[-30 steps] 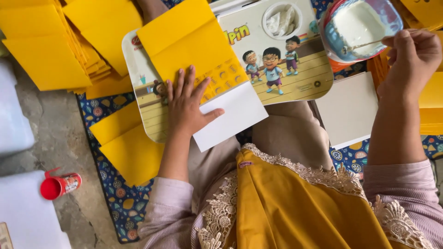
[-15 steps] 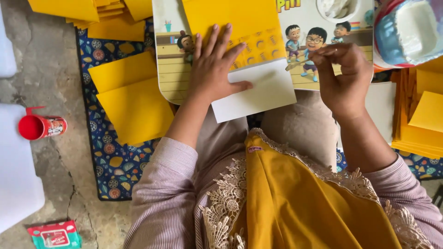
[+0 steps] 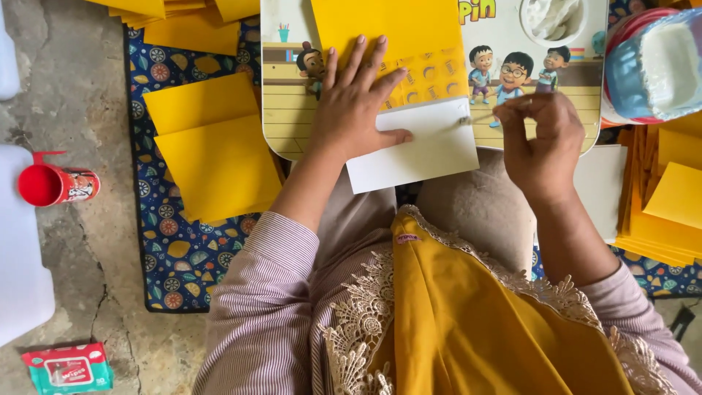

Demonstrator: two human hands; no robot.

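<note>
My left hand lies flat, fingers spread, on a yellow paper envelope with a white flap. The envelope rests on a cartoon-printed lap tray. My right hand pinches a thin stick, its tip touching the flap's upper right edge. A blue bowl with a red rim, holding white paste, stands at the tray's right end.
Loose yellow envelopes lie on a patterned blue mat to the left, and stacks of them sit at the right. A red cup and a wet-wipes pack are on the concrete floor.
My right hand came down from the paste bowl to the envelope flap with the stick. The view tilted down, and my left hand stayed pressed on the envelope.
</note>
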